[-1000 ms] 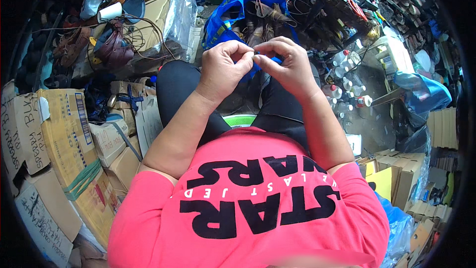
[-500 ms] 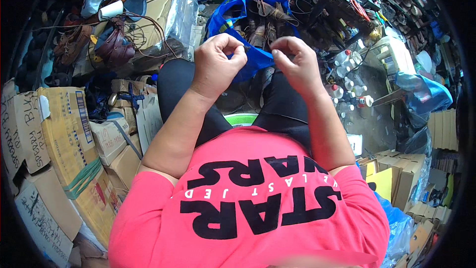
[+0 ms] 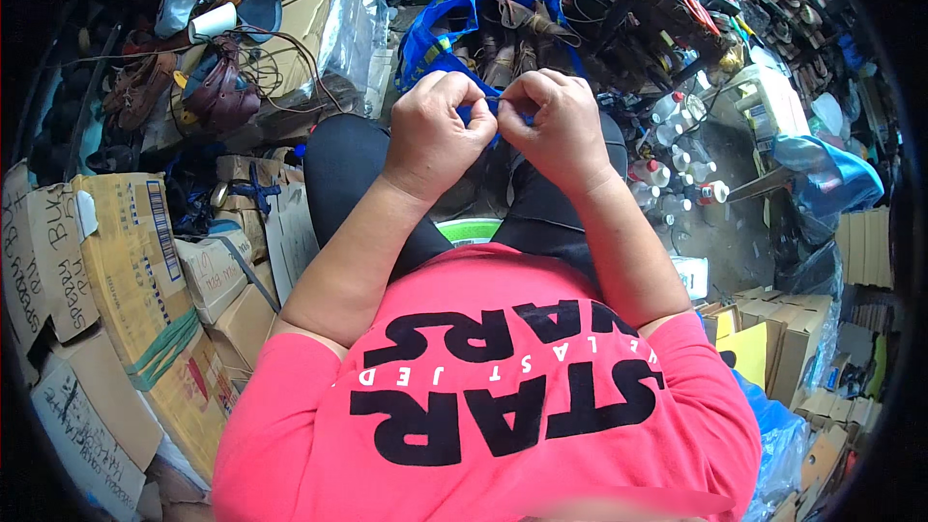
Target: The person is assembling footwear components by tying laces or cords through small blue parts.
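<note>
My left hand [image 3: 433, 130] and my right hand [image 3: 556, 130] are raised over my lap, their fingertips almost meeting. In each, thumb and forefinger curl together in a pinch. A tiny dark sliver seems to show between the two pinches, too small to name. Just beyond my hands lies an open blue bag [image 3: 425, 46], with worn brown shoe-shaped pieces [image 3: 501, 68] inside it. My knees, in dark trousers [image 3: 340, 159], are spread on either side below the bag.
Cardboard boxes [image 3: 130, 261] are stacked at my left. Plastic bottles [image 3: 650, 172] stand on the floor at the right, near a blue cloth [image 3: 822, 169]. A maroon leather piece [image 3: 222, 97] and a white cup [image 3: 213, 23] sit at the upper left, among loose cords.
My right hand has moved left and slightly down, closing the gap to my left hand. The left has shifted a little right. The right fingers have drawn into a tighter pinch.
</note>
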The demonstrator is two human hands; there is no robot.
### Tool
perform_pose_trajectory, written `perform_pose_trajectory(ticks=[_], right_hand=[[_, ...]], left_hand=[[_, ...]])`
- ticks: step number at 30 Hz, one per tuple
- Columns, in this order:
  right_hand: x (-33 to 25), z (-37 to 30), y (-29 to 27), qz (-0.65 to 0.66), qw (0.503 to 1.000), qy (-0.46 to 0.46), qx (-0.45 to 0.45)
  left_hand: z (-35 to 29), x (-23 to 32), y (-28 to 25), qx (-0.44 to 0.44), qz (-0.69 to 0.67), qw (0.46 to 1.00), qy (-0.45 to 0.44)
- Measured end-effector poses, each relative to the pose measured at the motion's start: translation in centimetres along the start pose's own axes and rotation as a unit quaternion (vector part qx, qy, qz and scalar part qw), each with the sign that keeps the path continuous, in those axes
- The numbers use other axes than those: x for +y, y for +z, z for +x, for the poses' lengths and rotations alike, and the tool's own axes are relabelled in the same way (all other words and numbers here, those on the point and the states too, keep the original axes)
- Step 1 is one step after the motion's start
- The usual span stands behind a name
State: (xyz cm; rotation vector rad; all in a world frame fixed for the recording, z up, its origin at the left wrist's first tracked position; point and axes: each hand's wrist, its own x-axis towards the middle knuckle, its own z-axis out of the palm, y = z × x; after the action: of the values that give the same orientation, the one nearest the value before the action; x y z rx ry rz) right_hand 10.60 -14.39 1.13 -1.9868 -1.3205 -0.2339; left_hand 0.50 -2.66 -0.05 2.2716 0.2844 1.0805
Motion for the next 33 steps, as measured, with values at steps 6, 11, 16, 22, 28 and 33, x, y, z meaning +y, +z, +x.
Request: perform_pose_trajectory(ticks=[6, 11, 16, 22, 28, 33], right_hand=[[1.1, -0.6, 0.6, 0.201, 0.968, 0.150, -0.027], [1.8, -0.6, 0.4, 0.344, 0.922, 0.179, -0.017], [1.1, -0.4, 0.4, 0.307, 0.939, 0.139, -0.071], [1.5, -0.6, 1.0, 0.398, 0.888, 0.219, -0.075], [1.9, -0.7, 1.6, 0.444, 0.862, 0.233, -0.068], [1.9, -0.8, 1.5, 0.440, 0.865, 0.231, -0.068]], left_hand=[[0.1, -0.4, -0.5, -0.021, -0.046, 0.997, -0.058], [0.0, -0.3, -0.8, -0.045, -0.094, 0.986, -0.128], [0.1, -0.2, -1.0, -0.060, -0.073, 0.990, -0.105], [0.0, -1.6, -0.7, -0.039, -0.241, 0.952, -0.185], [0.4, -1.0, -0.9, -0.074, -0.179, 0.972, -0.135], [0.4, -1.1, -0.8, -0.080, -0.156, 0.976, -0.127]])
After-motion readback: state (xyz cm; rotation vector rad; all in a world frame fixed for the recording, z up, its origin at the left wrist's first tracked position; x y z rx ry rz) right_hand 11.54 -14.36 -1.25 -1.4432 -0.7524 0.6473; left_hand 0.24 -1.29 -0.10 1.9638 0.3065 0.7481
